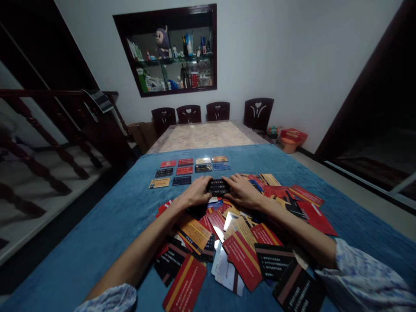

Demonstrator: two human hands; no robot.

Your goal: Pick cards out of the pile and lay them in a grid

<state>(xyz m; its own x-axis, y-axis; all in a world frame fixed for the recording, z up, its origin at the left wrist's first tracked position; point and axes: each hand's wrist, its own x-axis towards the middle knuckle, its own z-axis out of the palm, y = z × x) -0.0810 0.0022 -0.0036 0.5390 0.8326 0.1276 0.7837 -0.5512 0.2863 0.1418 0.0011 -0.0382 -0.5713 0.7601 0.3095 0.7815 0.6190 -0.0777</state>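
Between my two hands is a black card (219, 187) with pale print, held by its left and right edges. My left hand (199, 190) grips the left edge, fingers curled, and my right hand (241, 190) grips the right one. Below and around my wrists spreads a loose heap of red, black, gold and white cards, among them a red card (242, 260) with a gold stripe and a black striped card (274, 260). Beyond my left hand, several cards lie in neat rows, such as a dark blue card (182, 180) and a gold card (159, 183).
A blue cloth (107, 216) covers the near part of the table; the patterned tabletop (208, 133) shows beyond it. Dark chairs (218, 111) stand at the far end. A wooden railing (48, 138) runs along the left, and a red-topped bin (290, 139) sits at the right.
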